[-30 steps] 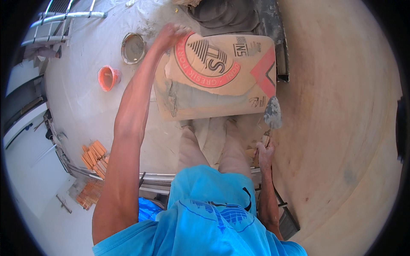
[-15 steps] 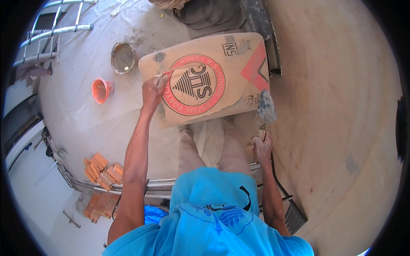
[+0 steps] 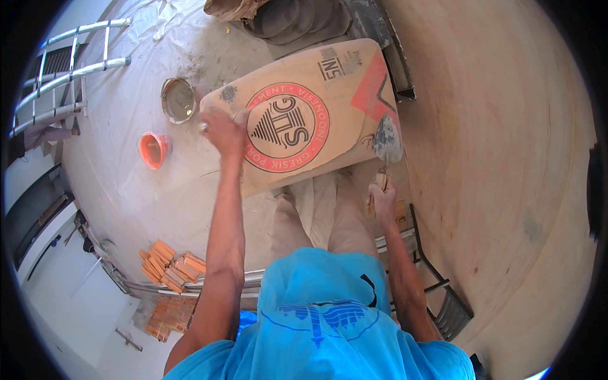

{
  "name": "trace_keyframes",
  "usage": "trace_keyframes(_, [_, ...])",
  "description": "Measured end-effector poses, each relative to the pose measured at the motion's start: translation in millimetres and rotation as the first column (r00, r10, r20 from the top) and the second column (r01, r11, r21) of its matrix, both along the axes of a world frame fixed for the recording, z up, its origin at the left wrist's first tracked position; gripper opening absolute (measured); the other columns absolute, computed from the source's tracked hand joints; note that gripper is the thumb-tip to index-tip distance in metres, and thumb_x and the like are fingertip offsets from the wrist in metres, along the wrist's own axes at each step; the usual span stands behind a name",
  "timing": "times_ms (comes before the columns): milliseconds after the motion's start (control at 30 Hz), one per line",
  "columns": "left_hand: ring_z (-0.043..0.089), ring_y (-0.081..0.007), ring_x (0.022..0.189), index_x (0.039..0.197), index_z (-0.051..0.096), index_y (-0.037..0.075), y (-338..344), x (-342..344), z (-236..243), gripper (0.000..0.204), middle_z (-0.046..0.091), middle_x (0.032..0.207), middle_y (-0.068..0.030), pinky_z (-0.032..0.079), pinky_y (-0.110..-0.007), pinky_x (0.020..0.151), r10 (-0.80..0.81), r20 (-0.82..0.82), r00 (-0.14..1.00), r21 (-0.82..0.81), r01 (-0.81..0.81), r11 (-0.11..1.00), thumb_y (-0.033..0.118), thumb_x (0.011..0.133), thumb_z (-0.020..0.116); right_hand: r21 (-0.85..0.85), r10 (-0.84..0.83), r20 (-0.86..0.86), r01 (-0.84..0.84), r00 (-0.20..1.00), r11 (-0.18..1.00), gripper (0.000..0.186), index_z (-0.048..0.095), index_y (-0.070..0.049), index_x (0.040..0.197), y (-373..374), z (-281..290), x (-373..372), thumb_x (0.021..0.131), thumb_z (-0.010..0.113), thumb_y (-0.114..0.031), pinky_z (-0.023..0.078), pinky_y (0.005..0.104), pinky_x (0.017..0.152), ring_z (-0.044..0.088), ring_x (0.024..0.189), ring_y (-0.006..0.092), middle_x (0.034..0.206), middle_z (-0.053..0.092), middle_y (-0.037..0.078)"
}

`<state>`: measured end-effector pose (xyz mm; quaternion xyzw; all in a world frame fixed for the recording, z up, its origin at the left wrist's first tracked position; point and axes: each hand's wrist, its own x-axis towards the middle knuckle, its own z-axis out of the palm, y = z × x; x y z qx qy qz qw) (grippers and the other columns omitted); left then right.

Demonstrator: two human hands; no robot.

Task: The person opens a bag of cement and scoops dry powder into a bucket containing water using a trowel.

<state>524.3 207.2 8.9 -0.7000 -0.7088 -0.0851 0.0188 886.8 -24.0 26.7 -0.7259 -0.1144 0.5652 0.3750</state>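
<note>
A large brown paper cement bag with a round red emblem lies in front of my legs. My left hand is over its left edge, beside the emblem. Motion blurs its fingers, so whether they grip the paper I cannot tell. Low on the right, my right hand is closed round the wooden handle of a trowel. The trowel's grey, mortar-crusted blade points away from me, over the bag's near right corner.
Left of the bag are a bucket with grey contents and an orange bucket. Orange bricks lie nearer on the left. Metal scaffolding stands far left. A dark-edged board adjoins the bag's far right corner.
My left hand has shifted left off the emblem's edge, and the paper it was pinching looks smoother. The trowel, still in my right hand, has moved slightly farther away. My view has turned a little.
</note>
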Motion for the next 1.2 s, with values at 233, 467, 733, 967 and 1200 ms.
trace_keyframes(233, [0.023, -0.0526, 0.149, 0.150, 0.043, -0.002, -61, 190, 11, 0.099, 0.031, 0.156, -0.0347, 0.016, -0.069, 0.118, -0.368, 0.266, 0.891, -0.235, 0.430, 0.872, 0.044, 0.074, 0.085, -0.064, -0.044, 0.007, 0.044, 0.999, 0.997, 0.014, 0.053, -0.003, 0.097, -21, 7, 5, 0.086, 0.061, -0.003, 0.047, 0.0300, 0.044, 0.056, 0.051, 0.0132, 0.079, 0.053, 0.004])
trace_keyframes(467, [0.020, -0.0507, 0.151, 0.155, 0.035, -0.003, -60, 221, -15, 0.107, 0.029, 0.157, -0.0347, 0.012, -0.068, 0.120, -0.317, 0.232, 0.920, -0.317, 0.380, 0.869, 0.046, 0.074, 0.085, -0.047, -0.063, 0.021, 0.064, 0.998, 0.997, 0.016, 0.054, -0.004, 0.100, -35, 2, 14, 0.085, 0.061, -0.004, 0.047, 0.0300, 0.044, 0.056, 0.051, 0.0125, 0.080, 0.054, 0.004])
trace_keyframes(733, [0.024, -0.0493, 0.149, 0.156, 0.030, -0.005, -78, 120, -28, 0.105, 0.029, 0.158, -0.0332, 0.016, -0.063, 0.120, 0.404, 0.246, 0.881, -0.316, -0.321, 0.893, 0.043, 0.079, 0.083, -0.131, 0.073, -0.042, -0.078, 0.996, 0.988, 0.018, 0.055, -0.005, 0.100, -38, 1, 24, 0.084, 0.063, -0.007, 0.045, 0.0298, 0.041, 0.054, 0.048, 0.0119, 0.073, 0.054, 0.002])
trace_keyframes(967, [0.030, -0.0493, 0.145, 0.152, 0.036, -0.004, -76, 128, -3, 0.094, 0.033, 0.154, -0.0350, 0.025, -0.058, 0.119, -0.038, 0.253, 0.967, -0.225, 0.097, 0.970, 0.034, 0.080, 0.084, -0.149, 0.177, -0.142, -0.197, 0.974, 0.969, 0.016, 0.054, -0.006, 0.098, -16, 5, 17, 0.086, 0.064, -0.011, 0.043, 0.0302, 0.040, 0.054, 0.047, 0.0114, 0.072, 0.054, 0.002])
trace_keyframes(1200, [0.025, -0.0490, 0.149, 0.153, 0.037, 0.000, -88, 168, -4, 0.099, 0.030, 0.157, -0.0315, 0.022, -0.059, 0.121, -0.221, 0.248, 0.943, -0.304, 0.292, 0.907, 0.036, 0.076, 0.086, -0.166, 0.117, -0.267, -0.165, 0.957, 0.972, 0.013, 0.054, -0.007, 0.098, 5, 20, 5, 0.088, 0.063, -0.011, 0.044, 0.0298, 0.040, 0.053, 0.047, 0.0116, 0.071, 0.054, 0.002])
